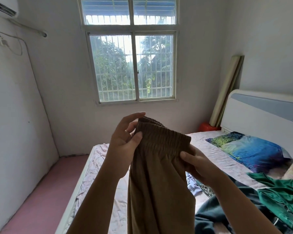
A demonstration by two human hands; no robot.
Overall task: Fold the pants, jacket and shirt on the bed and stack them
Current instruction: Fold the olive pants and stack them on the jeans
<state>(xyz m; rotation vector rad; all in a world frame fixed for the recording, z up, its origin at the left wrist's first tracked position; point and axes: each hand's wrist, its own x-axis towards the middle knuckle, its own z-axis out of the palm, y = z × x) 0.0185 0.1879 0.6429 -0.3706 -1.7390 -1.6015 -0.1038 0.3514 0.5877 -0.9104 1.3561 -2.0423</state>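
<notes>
Holding the brown pants (pixel 159 191) up by the elastic waistband, above the bed (pixel 107 166). Left hand (pixel 123 144) pinches the waistband's left end, thumb in front, fingers curled behind. Right hand (pixel 200 164) grips the right end, thumb on the front. Legs hang straight down between my forearms. On the pink sheet to the right: a green garment (pixel 277 191) and a dark garment (pixel 215 215), both crumpled, unfolded. Patterned pillow (pixel 254 149) lies near the headboard (pixel 260 114).
</notes>
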